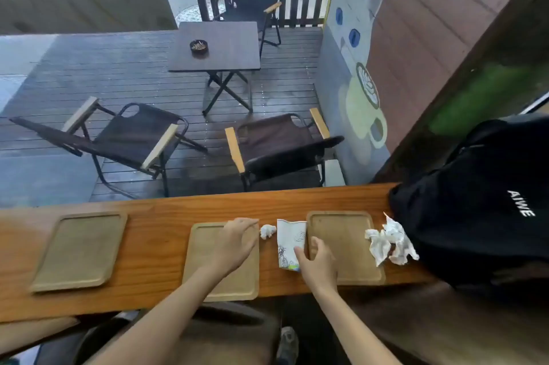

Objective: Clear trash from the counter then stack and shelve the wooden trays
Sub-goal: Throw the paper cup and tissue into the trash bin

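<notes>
Wooden trays (78,250) — flat, rimmed, tan, crumpled tissue (390,241)

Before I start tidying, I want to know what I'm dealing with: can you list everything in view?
wooden trays: three, tan, spread along the counter, none stacked
counter: one, orange-brown wood, across the foreground
small tissue ball: one, white, between the middle and right trays
printed paper sleeve: one, white, flat beside the right tray
crumpled napkins: a white bunch at the right tray's far corner
bag: one, black, right end of the counter
folding chairs: three, dark, on the deck
table: one, dark, with an ashtray
cat mural: one, on the right wall
left hand: over the middle tray, reaching toward the tissue ball
right hand: on the paper sleeve, at the right tray's edge
</notes>
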